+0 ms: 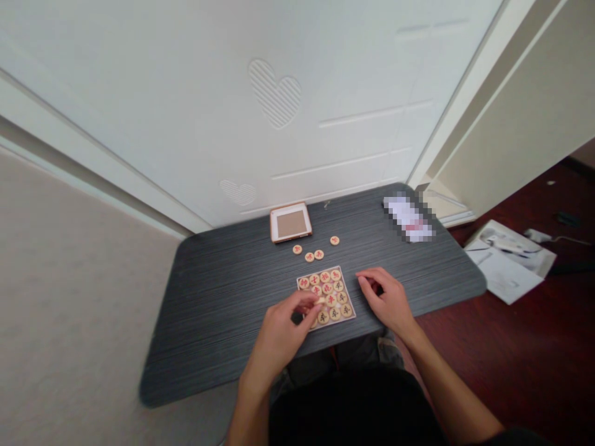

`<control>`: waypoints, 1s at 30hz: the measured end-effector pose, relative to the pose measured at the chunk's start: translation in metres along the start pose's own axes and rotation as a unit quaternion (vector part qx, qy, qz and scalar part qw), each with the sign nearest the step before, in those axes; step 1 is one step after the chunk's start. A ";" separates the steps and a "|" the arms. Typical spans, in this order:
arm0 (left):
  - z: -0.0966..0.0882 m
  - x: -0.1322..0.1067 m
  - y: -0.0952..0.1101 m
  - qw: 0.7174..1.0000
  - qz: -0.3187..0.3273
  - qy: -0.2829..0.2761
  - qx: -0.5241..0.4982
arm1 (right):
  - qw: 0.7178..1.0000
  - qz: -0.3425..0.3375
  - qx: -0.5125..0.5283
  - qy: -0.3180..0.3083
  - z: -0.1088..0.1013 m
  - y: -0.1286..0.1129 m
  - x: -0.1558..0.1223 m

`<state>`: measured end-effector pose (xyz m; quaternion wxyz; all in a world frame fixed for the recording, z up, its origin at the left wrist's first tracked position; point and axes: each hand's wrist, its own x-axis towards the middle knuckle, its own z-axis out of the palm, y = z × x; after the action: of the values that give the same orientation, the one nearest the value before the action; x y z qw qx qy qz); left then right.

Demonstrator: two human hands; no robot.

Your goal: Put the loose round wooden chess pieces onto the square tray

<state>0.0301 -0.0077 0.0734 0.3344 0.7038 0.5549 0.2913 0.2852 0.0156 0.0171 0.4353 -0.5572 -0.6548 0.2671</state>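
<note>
A small square tray (pixel 349 310) holds several round wooden chess pieces with red and black characters. It lies near the front edge of a dark grey table (pixel 223 291). My left hand (pixel 283 328) rests at the tray's left side, thumb and fingers pinched on one wooden piece (pixel 320 301). My right hand (pixel 388 298) lies on the table just right of the tray, fingers curled loosely, with nothing visible in it. Several loose pieces (pixel 309 255) lie on the table behind the tray, one more wooden piece (pixel 334 240) further right.
A square wooden lid or box (pixel 290 223) sits at the table's back edge against a white door. A blurred flat item (pixel 409 218) lies at the back right. Papers (pixel 509 257) lie on the dark red floor to the right.
</note>
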 end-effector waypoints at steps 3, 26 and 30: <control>-0.001 -0.002 0.000 0.998 0.023 -0.035 0.053 | 1.000 -0.004 0.001 0.001 0.000 0.001 0.000; 0.002 0.003 -0.001 0.984 0.059 -0.080 0.148 | 1.000 0.001 0.006 -0.003 -0.001 -0.003 0.001; 0.002 0.003 -0.001 0.983 0.062 -0.080 0.156 | 1.000 0.001 0.004 -0.003 -0.001 -0.001 0.001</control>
<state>0.0317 -0.0049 0.0714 0.2447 0.8015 0.5203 0.1642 0.2855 0.0162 0.0184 0.4354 -0.5551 -0.6544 0.2721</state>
